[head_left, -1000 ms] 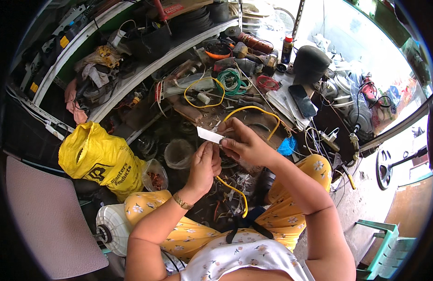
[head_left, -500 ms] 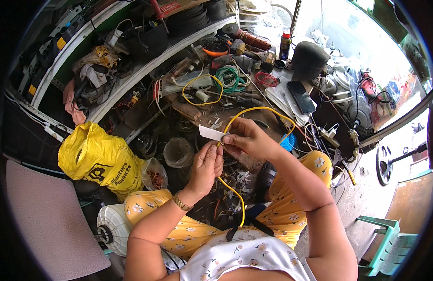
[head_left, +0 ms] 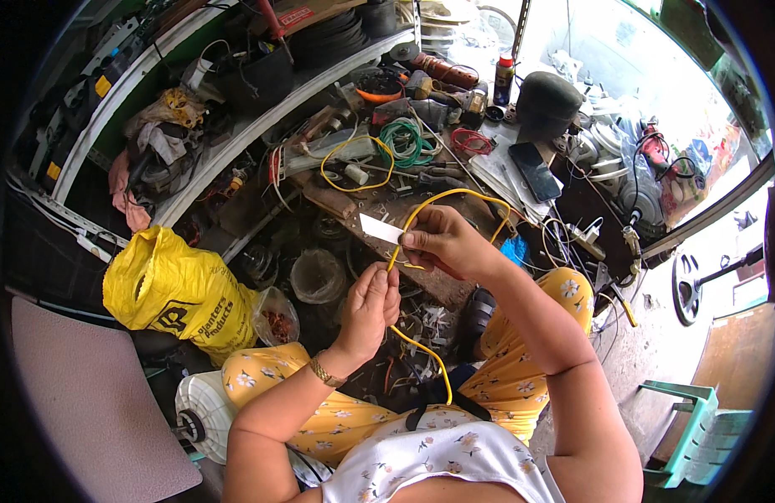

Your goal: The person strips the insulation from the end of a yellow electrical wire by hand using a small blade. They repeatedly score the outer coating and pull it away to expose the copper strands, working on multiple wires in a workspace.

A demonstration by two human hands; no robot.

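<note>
In front of my lap, my left hand is closed with thumb and fingers pinched round a yellow wire. One part of the wire hangs down to my waist; another arcs up and over to the right. Close by, my right hand is closed on a flat, pale, blade-like piece with a slanted end pointing left. The wire passes against this piece at the right fingertips. Whether the edge cuts into the wire is too small to tell.
A cluttered low wooden workbench lies beyond my hands, with a green wire coil, a phone and tools. At left stand a yellow sack and a clear bag of scraps. A green plastic chair is at right.
The pale piece now shows brighter and slightly tilted at the wire. My right hand has turned a little, and the lower wire has swung slightly right. The left hand keeps its pinch.
</note>
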